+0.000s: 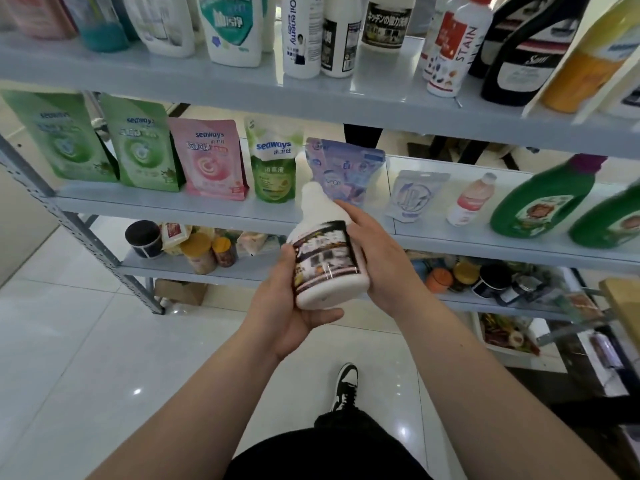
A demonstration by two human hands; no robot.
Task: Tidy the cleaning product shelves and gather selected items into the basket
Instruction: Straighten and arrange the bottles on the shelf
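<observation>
A white bottle with a dark brown label (pixel 325 258) is held in front of the middle shelf, tilted with its cap up and to the left. My left hand (pixel 291 306) cups its base from below, thumb curled under the bottom. My right hand (pixel 374 251) wraps its right side, fingers reaching up to the neck. A similar white bottle with a dark label (pixel 386 20) stands on the top shelf. No basket is in view.
The grey metal shelf unit (pixel 214 83) has several levels. Refill pouches (pixel 207 157) line the middle shelf, green jugs (pixel 543 199) stand at its right. Jars and cans (pixel 207 251) fill the lower shelf. A wooden edge (pixel 623 299) juts in at right. Glossy tile floor lies below.
</observation>
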